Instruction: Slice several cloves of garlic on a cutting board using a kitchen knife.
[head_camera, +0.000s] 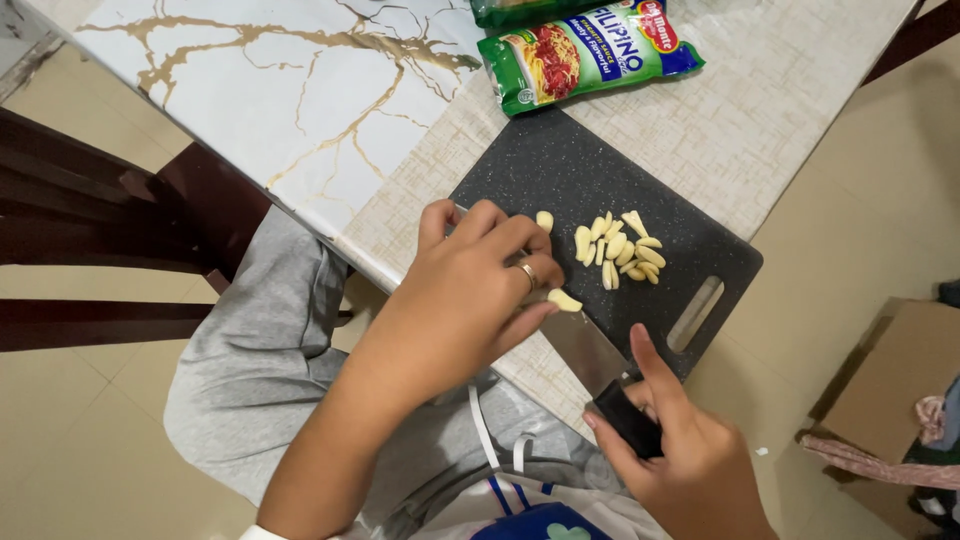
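A dark speckled cutting board (560, 165) lies on the table corner. On it sits a small pile of sliced garlic pieces (620, 248), with one loose piece (544, 220) beside it. My left hand (470, 290), wearing a ring, pinches a peeled garlic clove (565, 300) against the board. My right hand (680, 450) grips the black handle of a knife (590, 350), whose flat blade lies on the board next to the clove.
A green sauce packet (585, 50) lies beyond the board, a second packet (520, 10) behind it. The table has a white marble-patterned top (280, 80). A dark wooden chair (100, 220) stands left; a cardboard box (890, 390) on the floor right.
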